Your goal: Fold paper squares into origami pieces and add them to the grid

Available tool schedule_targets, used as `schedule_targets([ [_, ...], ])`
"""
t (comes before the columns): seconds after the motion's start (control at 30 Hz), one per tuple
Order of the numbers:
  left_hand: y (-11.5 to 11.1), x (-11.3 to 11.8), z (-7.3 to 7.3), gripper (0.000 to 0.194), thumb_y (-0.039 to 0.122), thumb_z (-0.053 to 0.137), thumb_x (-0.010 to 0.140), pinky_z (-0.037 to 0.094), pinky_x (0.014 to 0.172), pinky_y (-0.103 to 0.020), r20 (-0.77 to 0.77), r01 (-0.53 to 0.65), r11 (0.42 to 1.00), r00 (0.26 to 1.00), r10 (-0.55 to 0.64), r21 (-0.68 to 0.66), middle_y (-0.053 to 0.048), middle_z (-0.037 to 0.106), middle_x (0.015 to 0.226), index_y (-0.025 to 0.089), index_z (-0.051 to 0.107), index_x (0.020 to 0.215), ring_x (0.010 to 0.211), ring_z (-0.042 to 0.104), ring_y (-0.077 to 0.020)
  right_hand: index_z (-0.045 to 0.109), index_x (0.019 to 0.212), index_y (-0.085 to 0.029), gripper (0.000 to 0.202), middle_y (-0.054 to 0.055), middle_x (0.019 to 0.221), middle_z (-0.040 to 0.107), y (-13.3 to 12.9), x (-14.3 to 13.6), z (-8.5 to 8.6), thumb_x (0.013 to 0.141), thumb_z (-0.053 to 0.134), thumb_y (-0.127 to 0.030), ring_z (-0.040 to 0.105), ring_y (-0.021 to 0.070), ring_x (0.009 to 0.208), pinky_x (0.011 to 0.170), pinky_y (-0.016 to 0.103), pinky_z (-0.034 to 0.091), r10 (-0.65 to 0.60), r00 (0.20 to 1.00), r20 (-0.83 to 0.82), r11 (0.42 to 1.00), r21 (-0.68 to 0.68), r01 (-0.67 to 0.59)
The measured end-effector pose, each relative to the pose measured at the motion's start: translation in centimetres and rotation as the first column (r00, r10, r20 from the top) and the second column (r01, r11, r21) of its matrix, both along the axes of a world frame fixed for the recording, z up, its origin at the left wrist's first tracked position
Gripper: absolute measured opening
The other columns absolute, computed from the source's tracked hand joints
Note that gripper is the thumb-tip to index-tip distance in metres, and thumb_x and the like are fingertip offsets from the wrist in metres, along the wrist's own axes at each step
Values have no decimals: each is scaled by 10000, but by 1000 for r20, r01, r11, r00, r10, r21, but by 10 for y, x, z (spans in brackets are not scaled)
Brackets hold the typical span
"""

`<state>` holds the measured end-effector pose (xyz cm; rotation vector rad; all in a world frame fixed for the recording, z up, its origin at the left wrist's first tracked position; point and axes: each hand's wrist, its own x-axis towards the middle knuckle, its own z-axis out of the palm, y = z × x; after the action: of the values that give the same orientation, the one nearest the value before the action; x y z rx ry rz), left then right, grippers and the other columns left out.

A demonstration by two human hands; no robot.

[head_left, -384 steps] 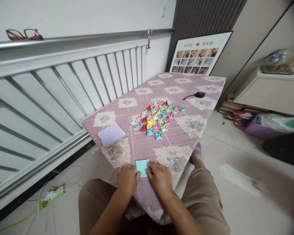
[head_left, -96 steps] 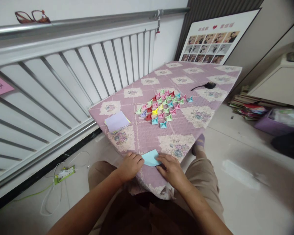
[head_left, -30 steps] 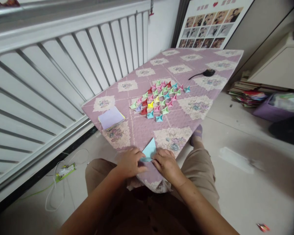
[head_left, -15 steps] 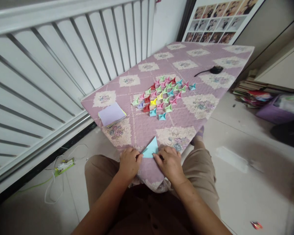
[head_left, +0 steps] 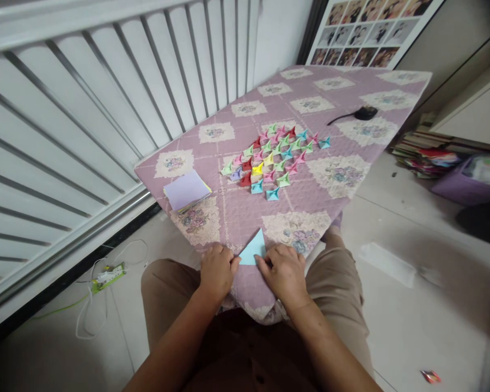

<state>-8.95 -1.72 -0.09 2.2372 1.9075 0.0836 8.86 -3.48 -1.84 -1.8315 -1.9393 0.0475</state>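
Observation:
A light blue sheet of paper (head_left: 253,251), folded into a triangle, lies near the close corner of the table with its tip pointing away from me. My left hand (head_left: 219,272) is at its left corner, thumb on the paper and fingers curled. At its right side, my right hand (head_left: 283,272) pinches or presses the lower edge with the thumb; the fingertips are partly hidden. Beyond the paper, several small folded paper shapes (head_left: 269,158) in red, pink, green, yellow and blue stand in slanting rows. A stack of square paper (head_left: 188,189), lilac on top, lies to the left.
The table (head_left: 245,209) has a quilted purple floral cloth. A black object with a cord (head_left: 365,113) lies at the far right. A white radiator (head_left: 106,98) borders the left side. On the floor are a power strip (head_left: 109,276) and a purple bin (head_left: 453,177).
The loose crease in the blue paper now lies flatter under my hands. Both hands stay at nearly the same place; the view has shifted slightly.

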Motion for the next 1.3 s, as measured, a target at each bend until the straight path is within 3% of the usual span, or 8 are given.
schedule_targets([
  [0.37,1,-2,-2,204,390,556,891,377,783,-355,13,17,1000,1000,-17,-12,-56,601,904,203,600,824,902,535,-243,565,636,-214,291,42,753,574,0,0,-3,854,600,-404,465,219,795,730,359,272,-21,1000,-9,999,29,21],
  [0.53,2,-2,4,154,355,573,882,383,838,-376,13,44,999,999,-44,-1,-56,622,973,209,605,921,964,536,-248,575,654,-215,279,43,756,576,-1,-1,-4,864,587,-398,470,217,793,720,352,269,-36,999,-7,998,48,36],
  [0.63,0,4,7,213,273,492,926,347,929,-424,-10,219,972,976,-219,80,-69,592,1212,252,592,1113,1125,489,-261,575,649,-214,270,40,765,579,-1,-1,-3,857,599,-385,477,215,801,717,347,269,-33,999,-5,998,44,33],
  [0.77,-5,6,-1,374,215,385,956,289,1025,-468,-4,474,874,879,-476,108,-30,474,1418,297,483,1308,1322,354,-252,569,639,-216,264,37,758,582,-1,-1,-3,849,617,-368,483,218,808,711,343,270,-35,999,-12,998,50,36],
  [0.9,-7,-2,-8,481,350,443,941,207,1094,-529,3,529,848,848,-530,38,-52,406,1473,279,370,1411,1371,300,-259,562,651,-213,257,39,762,585,-2,-1,-3,853,614,-362,486,220,813,715,343,278,-26,1000,0,998,61,26],
  [1.07,-7,-12,-6,723,559,511,864,118,1116,-592,36,580,814,815,-579,-31,-83,310,1523,268,246,1472,1412,214,-282,552,681,-214,224,39,775,574,-7,4,-4,857,613,-340,488,220,814,734,345,308,17,999,-32,997,73,-14],
  [1.2,-6,-14,-6,755,601,496,853,110,1119,-597,42,587,809,809,-586,-36,-76,273,1538,265,234,1476,1421,188,-278,572,743,-215,181,45,804,581,-9,11,-9,837,640,-354,501,229,831,762,352,342,-25,998,-58,999,45,27],
  [1.3,-7,-14,-9,760,607,494,848,110,1124,-589,20,587,809,810,-586,-27,-76,270,1539,271,233,1478,1421,190,-282,610,926,-203,215,73,919,611,-8,14,-9,803,675,-367,510,251,886,775,359,362,-65,997,-50,996,52,67],
])
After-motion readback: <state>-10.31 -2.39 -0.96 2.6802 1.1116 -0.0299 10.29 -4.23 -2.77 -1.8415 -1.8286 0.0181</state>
